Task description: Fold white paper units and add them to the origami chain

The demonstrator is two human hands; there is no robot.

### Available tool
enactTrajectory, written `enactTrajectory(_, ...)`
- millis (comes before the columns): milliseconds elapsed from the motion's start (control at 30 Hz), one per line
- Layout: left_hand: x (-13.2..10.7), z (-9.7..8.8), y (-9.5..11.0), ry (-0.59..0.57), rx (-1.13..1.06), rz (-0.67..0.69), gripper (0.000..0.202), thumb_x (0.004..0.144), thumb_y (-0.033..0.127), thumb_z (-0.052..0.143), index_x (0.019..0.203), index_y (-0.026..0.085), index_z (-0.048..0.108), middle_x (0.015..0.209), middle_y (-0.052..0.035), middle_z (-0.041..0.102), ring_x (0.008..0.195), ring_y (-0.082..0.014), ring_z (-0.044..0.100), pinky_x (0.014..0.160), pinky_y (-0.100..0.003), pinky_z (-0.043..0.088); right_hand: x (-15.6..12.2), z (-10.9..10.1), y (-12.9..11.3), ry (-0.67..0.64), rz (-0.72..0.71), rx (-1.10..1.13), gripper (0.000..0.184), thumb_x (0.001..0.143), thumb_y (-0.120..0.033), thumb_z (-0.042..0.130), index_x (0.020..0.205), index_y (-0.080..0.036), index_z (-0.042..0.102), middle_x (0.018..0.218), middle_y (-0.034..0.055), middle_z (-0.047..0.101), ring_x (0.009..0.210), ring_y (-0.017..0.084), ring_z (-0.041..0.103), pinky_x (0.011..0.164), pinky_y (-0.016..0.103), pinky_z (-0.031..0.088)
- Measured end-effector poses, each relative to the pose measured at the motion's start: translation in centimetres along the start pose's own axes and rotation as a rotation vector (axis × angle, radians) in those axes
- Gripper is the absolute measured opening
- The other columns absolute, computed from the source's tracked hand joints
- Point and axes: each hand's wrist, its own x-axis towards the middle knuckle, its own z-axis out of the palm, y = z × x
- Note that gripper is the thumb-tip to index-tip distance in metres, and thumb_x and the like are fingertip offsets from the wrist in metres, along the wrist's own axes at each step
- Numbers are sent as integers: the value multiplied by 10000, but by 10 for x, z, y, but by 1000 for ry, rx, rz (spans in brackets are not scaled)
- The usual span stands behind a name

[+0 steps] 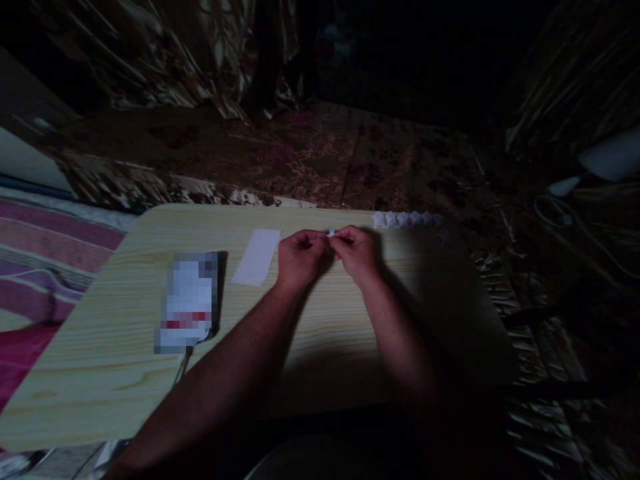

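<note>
My left hand (pixel 299 257) and my right hand (pixel 356 252) meet over the far middle of a pale wooden table (pixel 120 387). Both pinch a tiny white piece of paper (pixel 331 232) between their fingertips, with the fingers curled closed. A white strip of paper (pixel 257 257) lies flat on the table just left of my left hand. A row of several small white folded paper pieces (pixel 407 219) sits along the table's far right edge, beyond my right hand.
A blurred-out rectangular object (pixel 187 303) lies on the table's left part, with a cable running from it toward the near edge. Striped fabric (pixel 35 267) lies to the left, a patterned carpet (pixel 320 157) beyond, and white cables (pixel 565 213) on the dark right side.
</note>
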Motion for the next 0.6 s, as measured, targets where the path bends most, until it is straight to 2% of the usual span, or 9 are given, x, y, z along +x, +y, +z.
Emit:
enactTrajectory(233,0,-1,0,19,30,13,197,684,302,669,772,129,704,682,-37,690,558,-115,588,532,-203,455,-1,1,0,-11,15,-21,145,655,-298,642,679,-171,575,578,-33,577,470,86,473,422,204,386)
enactTrajectory(333,1,-1,1,31,45,30,182,688,294,663,756,129,701,664,-29,679,552,-109,577,539,-202,450,0,1,2,-4,7,-41,151,655,-303,646,685,-167,588,600,-21,589,509,96,501,469,217,408)
enactTrajectory(467,1,-1,1,41,50,56,169,692,289,665,749,134,698,668,-26,675,563,-106,571,557,-202,449,2,0,3,34,-85,-69,139,648,-279,655,685,-171,575,620,-18,586,579,108,532,572,235,445)
enactTrajectory(600,1,-1,1,51,77,58,178,689,297,671,752,133,695,685,-31,676,580,-110,571,577,-208,453,3,-4,0,121,-179,-118,223,637,-268,670,827,-178,596,775,7,624,710,129,566,663,249,464)
